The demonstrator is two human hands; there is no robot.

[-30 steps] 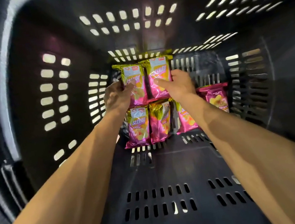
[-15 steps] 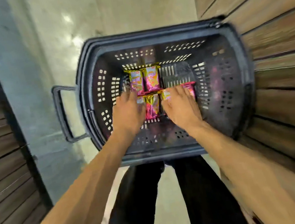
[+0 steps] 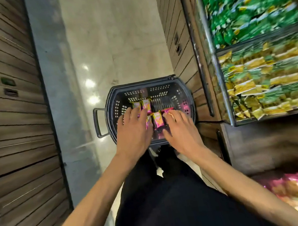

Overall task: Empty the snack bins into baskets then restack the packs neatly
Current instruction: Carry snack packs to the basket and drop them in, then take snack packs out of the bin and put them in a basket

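The head view looks down at a dark slotted basket (image 3: 139,84) standing on the pale floor (image 3: 112,40) just in front of the person's legs, beside a shelf unit on the right. On the basket's bottom lie the pink snack packs (image 3: 157,119), small foil pillows set flat in two short rows toward the far left side, edges touching or nearly so. The left hand (image 3: 133,133) and right hand (image 3: 182,133) hang over the near half of the basket, palms down, fingers (image 3: 136,113) straight and spread, gripping nothing; whether any tip touches a pack cannot be told from this angle. To the right, blurred, a bin of green packs (image 3: 248,3) sits above a bin of yellow-green packs (image 3: 272,80), and a heap of pink packs (image 3: 288,194) shows at the lower right. The snack packs look very light, air-puffed and soft, with slick crinkly film that would slide readily against its neighbours, and the contents are probably brittle, so squeezing the belly risks crushing them. The best hold is likely a light pinch on the crimped end seam, or a cradle along both long edges; several could be gathered between two flat palms, pressed only enough to keep the row from fanning out.
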